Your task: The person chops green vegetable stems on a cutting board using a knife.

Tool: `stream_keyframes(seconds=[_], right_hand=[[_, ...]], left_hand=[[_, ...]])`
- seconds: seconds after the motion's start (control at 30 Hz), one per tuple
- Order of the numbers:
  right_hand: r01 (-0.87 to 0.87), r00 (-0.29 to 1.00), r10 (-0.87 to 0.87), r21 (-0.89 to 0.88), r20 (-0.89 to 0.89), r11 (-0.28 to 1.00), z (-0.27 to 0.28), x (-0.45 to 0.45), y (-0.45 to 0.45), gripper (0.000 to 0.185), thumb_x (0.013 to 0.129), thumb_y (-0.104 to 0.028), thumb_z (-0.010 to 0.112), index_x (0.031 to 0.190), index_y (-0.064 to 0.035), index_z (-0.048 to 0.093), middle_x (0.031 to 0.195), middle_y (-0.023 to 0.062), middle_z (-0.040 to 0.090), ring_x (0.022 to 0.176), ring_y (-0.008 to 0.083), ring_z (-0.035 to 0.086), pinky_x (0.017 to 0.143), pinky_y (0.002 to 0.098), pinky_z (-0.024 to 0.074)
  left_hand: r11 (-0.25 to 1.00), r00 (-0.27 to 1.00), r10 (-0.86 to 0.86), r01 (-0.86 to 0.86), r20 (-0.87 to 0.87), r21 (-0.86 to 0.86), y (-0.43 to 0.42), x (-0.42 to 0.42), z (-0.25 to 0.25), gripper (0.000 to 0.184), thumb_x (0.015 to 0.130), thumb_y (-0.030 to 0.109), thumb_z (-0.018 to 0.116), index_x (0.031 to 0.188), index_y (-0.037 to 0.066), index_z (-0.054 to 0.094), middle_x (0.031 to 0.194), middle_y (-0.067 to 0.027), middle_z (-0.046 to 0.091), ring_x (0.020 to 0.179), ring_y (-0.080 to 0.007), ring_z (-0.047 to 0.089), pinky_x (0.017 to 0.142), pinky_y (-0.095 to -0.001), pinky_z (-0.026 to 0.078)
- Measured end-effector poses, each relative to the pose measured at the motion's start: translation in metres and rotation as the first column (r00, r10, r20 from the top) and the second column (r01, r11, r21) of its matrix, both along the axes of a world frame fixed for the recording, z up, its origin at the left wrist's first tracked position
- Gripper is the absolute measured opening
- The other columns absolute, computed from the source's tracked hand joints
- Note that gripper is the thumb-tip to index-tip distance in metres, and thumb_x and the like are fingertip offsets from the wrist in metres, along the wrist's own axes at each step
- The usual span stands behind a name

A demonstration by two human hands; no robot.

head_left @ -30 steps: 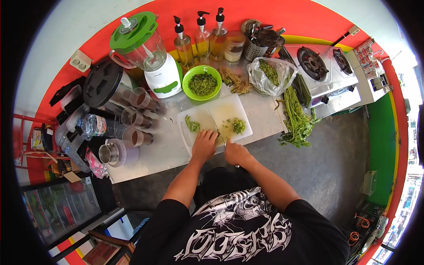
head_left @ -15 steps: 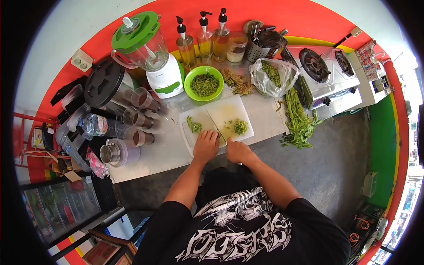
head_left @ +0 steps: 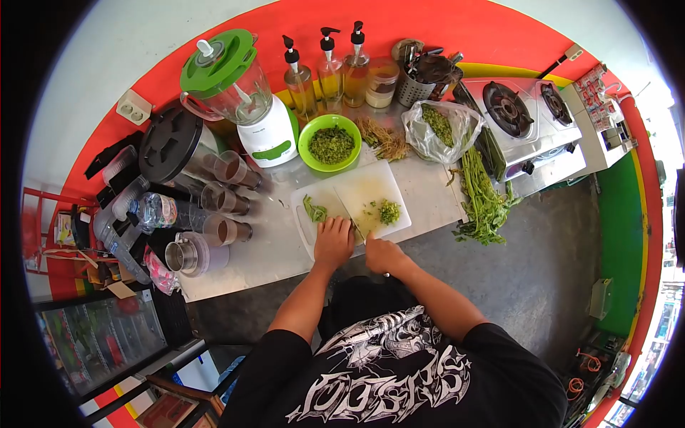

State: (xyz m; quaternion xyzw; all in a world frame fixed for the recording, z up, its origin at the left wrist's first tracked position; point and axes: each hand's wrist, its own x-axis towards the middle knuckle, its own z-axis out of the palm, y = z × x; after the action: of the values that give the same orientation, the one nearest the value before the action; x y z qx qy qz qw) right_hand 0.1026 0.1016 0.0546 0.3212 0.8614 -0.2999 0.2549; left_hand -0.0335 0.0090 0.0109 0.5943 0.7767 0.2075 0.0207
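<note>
On the white cutting board, my left hand presses down on a small bunch of leafy greens, fingers together. The leaves stick out past its far side; the part under the fingers is hidden. My right hand is wrapped around a knife near the board's front edge. The blade points away from me across the board, just right of my left fingertips. To the right of the blade lies a small heap of chopped greens, with loose bits beside it.
Behind the board are a green bowl of chopped greens, a blender and pump bottles. Cups and a flask stand left. A plastic bag, long leafy stalks and a gas stove are right.
The counter and its things sit slightly lower in view. Both hands stay nearly in place, with the greens and knife still held.
</note>
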Motion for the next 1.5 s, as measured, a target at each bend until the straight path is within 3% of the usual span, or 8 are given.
stream_keyframes(seconds=[0.77, 0.83, 0.93, 1.07, 1.13, 1.27, 1.33, 1.5], right_hand=[[-0.021, 1.0, 0.021, 0.009, 0.005, 1.0, 0.0, -0.004, 0.002, 0.033, 0.088, -0.012, 0.056, 0.112, 0.0093, 0.05, 0.101, 0.0321, 0.069, 0.098, 0.0448, 0.069, 0.086, 0.0488, 0.0553], [-0.051, 0.996, 0.055, -0.056, 0.076, 0.997, 0.017, -0.008, 0.011, 0.047, 0.087, -0.014, 0.057, 0.124, 0.0142, 0.045, 0.101, 0.0304, 0.07, 0.103, 0.0419, 0.069, 0.089, 0.0474, 0.0547], [-0.085, 0.99, 0.095, -0.095, 0.103, 0.992, 0.028, -0.008, 0.01, 0.052, 0.087, -0.014, 0.057, 0.127, 0.015, 0.044, 0.103, 0.0295, 0.07, 0.103, 0.0417, 0.069, 0.089, 0.0468, 0.0547], [-0.065, 0.995, 0.065, 0.003, 0.07, 0.998, 0.004, -0.004, 0.002, 0.052, 0.087, -0.015, 0.058, 0.128, 0.0143, 0.044, 0.105, 0.029, 0.07, 0.104, 0.0416, 0.069, 0.089, 0.0468, 0.0546], [-0.049, 0.999, 0.049, 0.014, 0.001, 0.999, 0.005, -0.004, 0.007, 0.037, 0.087, -0.013, 0.055, 0.114, 0.0113, 0.048, 0.101, 0.0325, 0.069, 0.098, 0.0444, 0.069, 0.086, 0.05, 0.0549], [-0.043, 0.998, 0.045, -0.037, 0.044, 0.998, 0.011, -0.004, 0.002, 0.034, 0.088, -0.012, 0.055, 0.113, 0.0094, 0.048, 0.1, 0.0322, 0.069, 0.098, 0.0445, 0.069, 0.086, 0.0501, 0.0549], [-0.03, 1.0, 0.03, 0.054, -0.004, 0.998, 0.001, -0.001, -0.006, 0.031, 0.088, -0.011, 0.054, 0.111, 0.0079, 0.049, 0.099, 0.032, 0.069, 0.098, 0.0445, 0.069, 0.087, 0.0501, 0.0548], [-0.013, 1.0, 0.014, 0.061, -0.006, 0.998, 0.003, -0.007, 0.002, 0.035, 0.088, -0.013, 0.056, 0.114, 0.0087, 0.049, 0.102, 0.0303, 0.069, 0.1, 0.042, 0.07, 0.087, 0.048, 0.0555]], left_hand=[[0.996, 0.998, -0.008, 0.003, 0.063, 0.092, -0.002, -0.002, -0.006, 0.017, 0.079, 0.017, 0.063, 0.091, 0.007, 0.057, 0.096, -0.0104, 0.053, 0.098, -0.031, 0.05, 0.091, -0.0465, 0.036], [0.996, 0.999, -0.006, 0.001, 0.052, 0.084, -0.002, -0.004, -0.005, 0.017, 0.079, 0.017, 0.063, 0.091, 0.007, 0.057, 0.096, -0.0104, 0.053, 0.099, -0.031, 0.05, 0.091, -0.0465, 0.036], [0.999, 0.999, 0.01, -0.011, 0.037, 0.038, -0.001, -0.003, -0.005, 0.016, 0.082, 0.018, 0.063, 0.093, 0.007, 0.058, 0.097, -0.009, 0.055, 0.098, -0.0291, 0.051, 0.09, -0.0454, 0.038], [0.998, 0.999, 0.005, -0.008, 0.046, 0.068, -0.002, -0.003, -0.003, 0.016, 0.083, 0.018, 0.063, 0.095, 0.007, 0.058, 0.097, -0.0089, 0.055, 0.099, -0.029, 0.052, 0.091, -0.045, 0.038], [0.997, 0.999, 0.008, -0.011, 0.041, 0.074, -0.002, -0.003, -0.003, 0.016, 0.084, 0.017, 0.062, 0.095, 0.008, 0.058, 0.097, -0.0088, 0.056, 0.098, -0.0289, 0.052, 0.091, -0.045, 0.038], [0.996, 0.999, 0.013, -0.017, 0.046, 0.089, -0.003, -0.004, -0.009, 0.015, 0.084, 0.016, 0.062, 0.095, 0.007, 0.058, 0.097, -0.0088, 0.055, 0.099, -0.029, 0.051, 0.09, -0.0454, 0.038], [0.996, 0.998, 0.014, -0.018, 0.059, 0.083, -0.003, -0.004, -0.009, 0.015, 0.084, 0.016, 0.061, 0.095, 0.007, 0.058, 0.097, -0.0088, 0.055, 0.099, -0.0291, 0.051, 0.091, -0.0457, 0.038], [0.993, 0.994, 0.024, -0.037, 0.108, 0.116, -0.004, -0.007, -0.008, 0.018, 0.081, 0.018, 0.062, 0.093, 0.006, 0.059, 0.098, -0.0094, 0.055, 0.101, -0.0304, 0.05, 0.092, -0.047, 0.037]])
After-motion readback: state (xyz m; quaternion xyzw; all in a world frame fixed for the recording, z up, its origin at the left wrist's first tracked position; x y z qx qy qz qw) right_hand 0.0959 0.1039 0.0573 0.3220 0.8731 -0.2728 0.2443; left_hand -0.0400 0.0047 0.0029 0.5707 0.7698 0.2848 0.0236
